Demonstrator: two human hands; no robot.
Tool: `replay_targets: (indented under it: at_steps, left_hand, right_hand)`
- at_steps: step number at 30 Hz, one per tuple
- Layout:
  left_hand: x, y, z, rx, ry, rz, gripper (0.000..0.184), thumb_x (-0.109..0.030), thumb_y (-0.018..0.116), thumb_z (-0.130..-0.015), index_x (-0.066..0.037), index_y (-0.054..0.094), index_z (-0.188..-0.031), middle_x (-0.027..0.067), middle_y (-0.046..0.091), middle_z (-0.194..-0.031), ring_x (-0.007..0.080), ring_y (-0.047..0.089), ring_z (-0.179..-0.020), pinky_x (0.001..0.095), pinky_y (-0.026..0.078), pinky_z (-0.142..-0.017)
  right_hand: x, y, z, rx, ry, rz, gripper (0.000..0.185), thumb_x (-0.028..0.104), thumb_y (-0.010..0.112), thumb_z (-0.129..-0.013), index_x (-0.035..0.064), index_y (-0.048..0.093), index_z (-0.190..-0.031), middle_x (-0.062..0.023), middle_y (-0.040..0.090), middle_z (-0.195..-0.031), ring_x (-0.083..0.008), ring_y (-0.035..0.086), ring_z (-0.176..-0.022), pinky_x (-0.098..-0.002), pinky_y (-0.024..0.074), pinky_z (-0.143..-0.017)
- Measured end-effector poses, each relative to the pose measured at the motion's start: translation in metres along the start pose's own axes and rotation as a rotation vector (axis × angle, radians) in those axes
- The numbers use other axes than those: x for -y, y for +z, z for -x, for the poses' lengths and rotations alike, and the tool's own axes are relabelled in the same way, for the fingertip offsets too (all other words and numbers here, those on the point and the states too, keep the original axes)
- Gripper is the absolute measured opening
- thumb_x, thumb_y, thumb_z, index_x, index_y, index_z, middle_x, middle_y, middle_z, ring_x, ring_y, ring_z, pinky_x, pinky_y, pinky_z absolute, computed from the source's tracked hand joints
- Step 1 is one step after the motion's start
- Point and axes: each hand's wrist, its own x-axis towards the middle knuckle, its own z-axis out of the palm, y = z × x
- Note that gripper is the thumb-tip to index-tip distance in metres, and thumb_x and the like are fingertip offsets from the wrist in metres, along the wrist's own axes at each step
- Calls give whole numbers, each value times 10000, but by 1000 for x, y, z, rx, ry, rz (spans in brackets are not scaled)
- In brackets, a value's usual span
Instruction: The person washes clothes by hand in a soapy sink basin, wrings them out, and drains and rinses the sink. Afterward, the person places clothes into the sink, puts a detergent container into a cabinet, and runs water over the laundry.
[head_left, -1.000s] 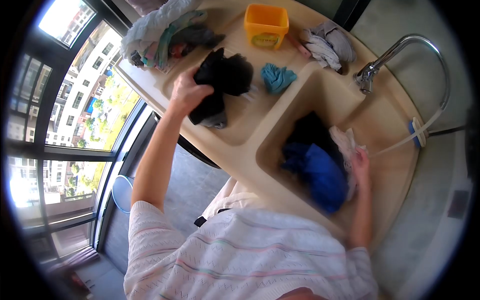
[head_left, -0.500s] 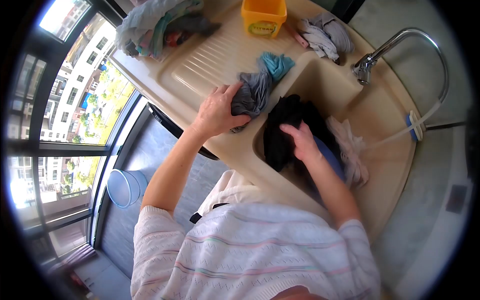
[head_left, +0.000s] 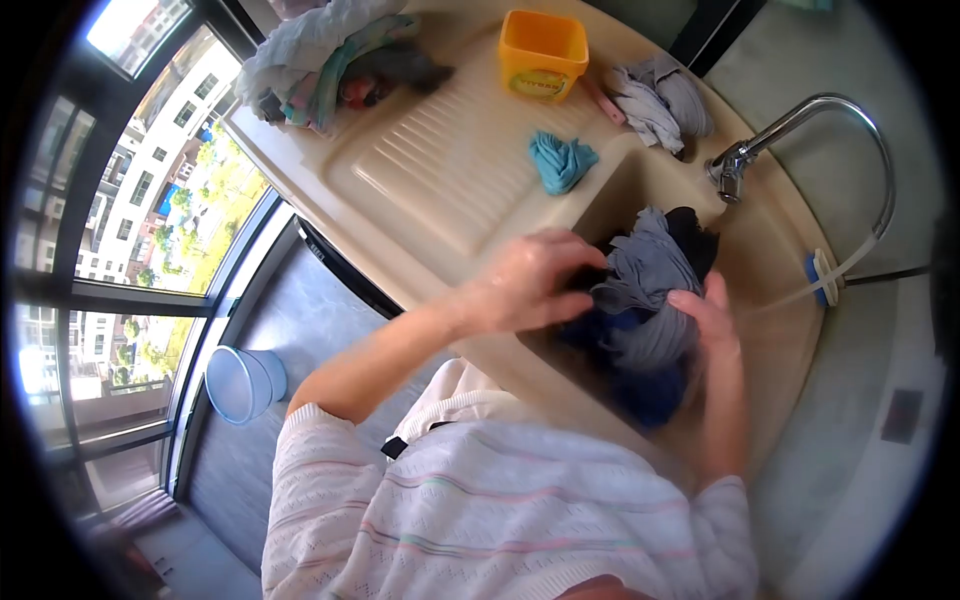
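Observation:
In the sink basin a grey cloth lies bunched on top of black cloth and dark blue cloth. My right hand grips the grey cloth's right side, thumb on top, the other fingers partly hidden. To the left, my left hand is over the basin edge, slightly blurred. Its thumb and fingers are apart, with dark cloth showing behind the gap. A crumpled teal cloth sits on the ribbed washboard surface beside the basin.
A yellow tub stands at the back, near grey and white cloths. More laundry is piled at the far left corner. A chrome faucet arches over the right. A blue bucket is on the floor.
The grey cloth has gone from the washboard into the basin, on top of the black cloth. My left hand moved right; my right hand shifted right from the black cloth to the grey one.

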Motion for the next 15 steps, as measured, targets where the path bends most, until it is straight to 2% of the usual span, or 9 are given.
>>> replay_targets:
  at_steps: [2,3,6,7,8,9,10,12,15]
  left_hand:
    - [16,-38,0,-133,-166,-186,367,-152,664,-712,-98,574,-1064,80,574,-1037,229,562,-915,321,476,-737]
    - [22,-58,-1,-245,-164,-289,343,-171,651,-690,-87,585,-1017,126,574,-996,316,548,-913,372,448,-803]
    - [55,-133,-7,-471,-129,-816,388,-178,656,-666,-131,586,-1044,108,533,-1097,305,474,-1046,388,410,-864]
    - [63,-159,-13,-517,-141,-942,431,-215,665,-653,-140,577,-1068,122,508,-1136,321,426,-1101,423,375,-893]
    - [69,-183,-19,-580,-176,-1097,500,-257,672,-647,-145,554,-1120,142,466,-1193,344,386,-1143,466,343,-910]
    - [79,-208,-25,-577,-278,-1264,585,-295,685,-649,-157,507,-1189,149,406,-1263,382,331,-1194,521,308,-914]
    - [84,-232,-32,-529,-482,-1346,755,-376,714,-624,-191,402,-1285,141,321,-1365,367,250,-1275,576,237,-983]
    - [109,-271,-37,-570,-664,-1319,932,-433,762,-535,-191,333,-1326,177,269,-1386,376,216,-1291,596,213,-986]
    - [152,-304,-28,-535,-880,-1236,1046,-432,789,-450,-166,300,-1336,216,348,-1326,380,278,-1258,560,243,-989]
  right_hand:
    - [0,-27,-16,53,-106,413,641,235,661,-683,9,422,-1234,-116,531,-1157,-222,507,-1058,-353,384,-909]
    - [-2,-38,-24,78,-162,621,694,256,672,-675,21,393,-1266,-128,509,-1198,-244,491,-1092,-387,363,-936]
    - [-70,-59,-53,-60,15,1160,857,340,697,-647,111,269,-1354,-165,388,-1319,-301,365,-1222,-532,244,-984]
    - [-94,-53,-58,-47,171,1270,934,392,705,-632,181,194,-1385,-185,279,-1383,-331,238,-1290,-626,150,-972]
    - [-121,-48,-63,-6,292,1305,937,400,702,-636,218,174,-1389,-177,237,-1404,-340,188,-1306,-627,154,-977]
    - [-146,-42,-66,65,425,1276,930,398,698,-641,210,177,-1388,-174,217,-1411,-363,164,-1307,-629,137,-985]
    - [-160,-28,-61,50,399,1454,921,387,695,-649,203,176,-1388,-172,203,-1415,-374,146,-1309,-629,130,-989]
    - [-169,-22,-61,-7,383,1442,901,360,691,-656,194,188,-1384,-168,200,-1416,-358,146,-1313,-629,137,-988]
    - [-162,-27,-61,-10,383,1387,885,346,691,-655,203,204,-1378,-166,204,-1415,-348,151,-1314,-626,139,-990]
